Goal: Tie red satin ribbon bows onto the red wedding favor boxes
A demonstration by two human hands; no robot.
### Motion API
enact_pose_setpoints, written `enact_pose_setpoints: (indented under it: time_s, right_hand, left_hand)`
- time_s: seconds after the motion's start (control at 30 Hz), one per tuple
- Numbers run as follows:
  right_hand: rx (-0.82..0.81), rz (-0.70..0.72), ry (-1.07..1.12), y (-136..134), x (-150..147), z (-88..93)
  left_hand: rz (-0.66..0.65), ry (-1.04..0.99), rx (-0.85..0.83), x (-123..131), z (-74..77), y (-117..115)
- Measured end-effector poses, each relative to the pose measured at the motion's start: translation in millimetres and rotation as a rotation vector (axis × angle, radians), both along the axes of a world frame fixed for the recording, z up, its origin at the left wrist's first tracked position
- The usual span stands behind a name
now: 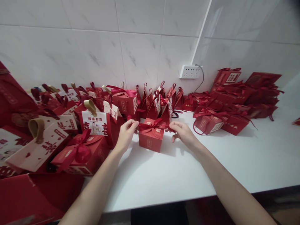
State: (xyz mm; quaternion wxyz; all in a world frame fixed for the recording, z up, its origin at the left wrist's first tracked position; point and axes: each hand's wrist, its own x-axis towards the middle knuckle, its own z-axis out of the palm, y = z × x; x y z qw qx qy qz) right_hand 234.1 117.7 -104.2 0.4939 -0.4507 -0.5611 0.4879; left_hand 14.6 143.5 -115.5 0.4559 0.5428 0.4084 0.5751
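A small red gift box [150,142] stands upright on the white table, in the middle of the head view. A dark red ribbon [152,125] crosses its top, with a knot or bow at the centre. On the box's left side my left hand [127,132] pinches one end of that ribbon between thumb and forefinger. My right hand [184,134] grips the opposite end on the right, its lower fingers curled. Between the two hands the ribbon is drawn out sideways over the lid.
Many red and white gift boxes [93,122] crowd the left side. Small peaked boxes [164,104] stand behind the middle one. More red boxes [234,98] are stacked at the right. A power strip [191,72] hangs on the tiled wall. The white table [164,184] runs along it.
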Motion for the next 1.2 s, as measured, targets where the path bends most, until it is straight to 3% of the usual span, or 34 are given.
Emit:
enact_pose_setpoints:
  time_s: [0.13, 0.3, 0.5, 0.87, 1.07, 1.2]
  right_hand:
    - [-0.065, -0.067, 0.157, 5.0, 4.3, -2.4]
    - [-0.064, -0.1, 0.158, 6.0, 3.6, -6.0]
    - [-0.075, -0.04, 0.191, 5.3, 3.1, -4.7]
    - [-0.06, 0.016, 0.225, 11.0, 6.5, -11.9]
    - [-0.09, -0.001, 0.343, 8.0, 10.1, -4.4]
    - [-0.057, -0.052, 0.472, 6.5, 10.4, 7.1]
  left_hand:
    - [-0.053, -0.033, -0.025, 1.3, 1.3, -1.8]
    - [-0.017, -0.061, 0.012, 0.7, -1.9, 0.4]
    - [-0.085, -0.126, -0.051, 2.0, -3.4, 0.0]
    - [0.0, -0.114, -0.045, -0.2, -7.0, 3.9]
    - [0.005, -0.116, -0.022, -2.0, -2.3, 3.5]
    - [0.058, -0.151, 0.032, -4.5, 8.7, -2.3]
